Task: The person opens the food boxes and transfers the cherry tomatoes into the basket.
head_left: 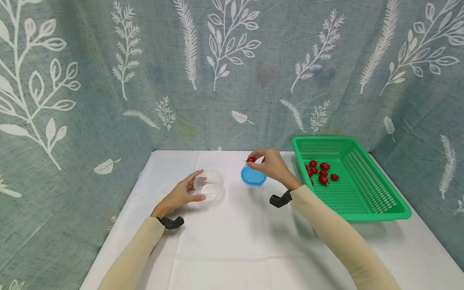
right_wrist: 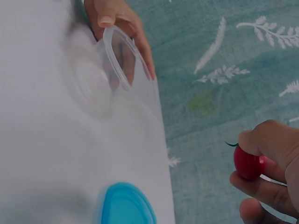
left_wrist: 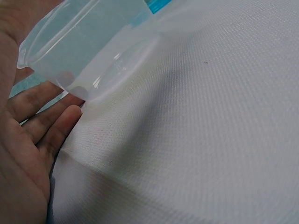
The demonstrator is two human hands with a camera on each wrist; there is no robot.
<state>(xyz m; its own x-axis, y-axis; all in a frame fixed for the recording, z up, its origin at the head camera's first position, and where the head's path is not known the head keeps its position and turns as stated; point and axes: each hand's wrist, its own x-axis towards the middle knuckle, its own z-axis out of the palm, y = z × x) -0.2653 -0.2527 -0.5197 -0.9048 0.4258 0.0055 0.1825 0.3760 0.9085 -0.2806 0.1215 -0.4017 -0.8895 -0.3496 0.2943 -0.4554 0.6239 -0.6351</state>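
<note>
My left hand (head_left: 182,191) holds a clear plastic container (head_left: 209,186) at its left side, thumb near and fingers behind. In the left wrist view the see-through wall of the container (left_wrist: 100,49) stands close to the white cloth, with several fingers (left_wrist: 60,123) along it. A red cherry tomato (head_left: 251,160) with a thin green stem is pinched between the thumb and fingers of my right hand (head_left: 271,164). It hangs in the air above a blue lid (head_left: 253,176) that lies on the table. The right wrist view shows the tomato (right_wrist: 247,163) from close by.
A green plastic basket (head_left: 377,177) stands at the right of the table, several cherry tomatoes (head_left: 324,179) gathered in its left part. White cloth (head_left: 224,257) covers the table. A grey-green patterned curtain (head_left: 217,112) hangs behind and at both sides.
</note>
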